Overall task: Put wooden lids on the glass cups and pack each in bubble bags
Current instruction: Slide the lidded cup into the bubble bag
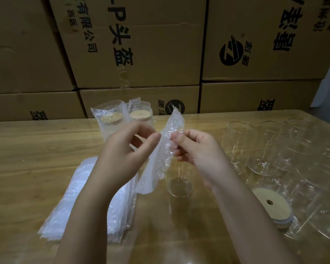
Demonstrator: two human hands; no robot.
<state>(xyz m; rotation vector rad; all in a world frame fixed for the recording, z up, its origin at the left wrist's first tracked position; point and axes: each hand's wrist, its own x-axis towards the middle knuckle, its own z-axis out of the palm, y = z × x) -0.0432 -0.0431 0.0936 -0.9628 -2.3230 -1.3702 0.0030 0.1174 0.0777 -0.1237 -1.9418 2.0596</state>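
My left hand and my right hand both pinch the top of one bubble bag, held up over the table with its lower end hanging. Under it a glass cup stands on the table without a lid. A stack of wooden lids with a round hole lies at the right. Several bare glass cups stand at the right. Two packed cups with wooden lids stand in bubble bags at the back centre.
A pile of flat bubble bags lies on the wooden table at the left, partly under my left forearm. Stacked cardboard boxes with black print form a wall behind the table's far edge.
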